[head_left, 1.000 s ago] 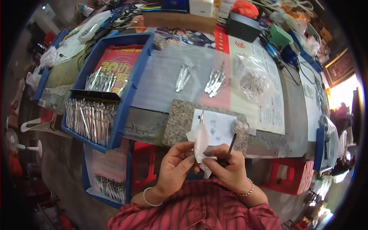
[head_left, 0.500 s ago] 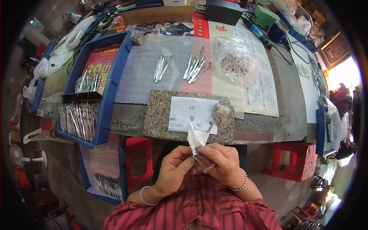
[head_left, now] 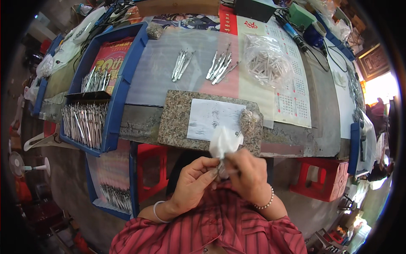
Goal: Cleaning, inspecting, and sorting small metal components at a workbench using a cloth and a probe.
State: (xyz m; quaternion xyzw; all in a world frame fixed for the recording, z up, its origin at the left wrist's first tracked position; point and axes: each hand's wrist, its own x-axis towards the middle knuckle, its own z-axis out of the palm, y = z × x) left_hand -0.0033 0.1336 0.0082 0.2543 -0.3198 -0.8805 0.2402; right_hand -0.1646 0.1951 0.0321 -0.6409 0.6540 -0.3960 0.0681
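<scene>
Left hand: my forearm is reaching up from the lower edge, the palm is facing inward, and my thumb and bent fingers are pinching a slim greyish piece just above my striped red shirt.
Right hand: it is blurring, its fingers are curling in beside the left fingertips, and I cannot tell what they are gripping.
Wrists: a smooth pale bangle is circling the left, and a string of round beads is circling the right.
White tissue: it is standing up from between my fingertips, soft, thin and creased, and is overlapping the near edge of the paper sheet in my view.
Stone slab: speckled and rectangular, it is lying at the table's near edge, bearing the flat, dark-smudged sheet.
Slender metal tools: they are lying in two shiny groups on a translucent plastic sheet.
Clear bag: crinkled plastic is enclosing short white sticks.
</scene>
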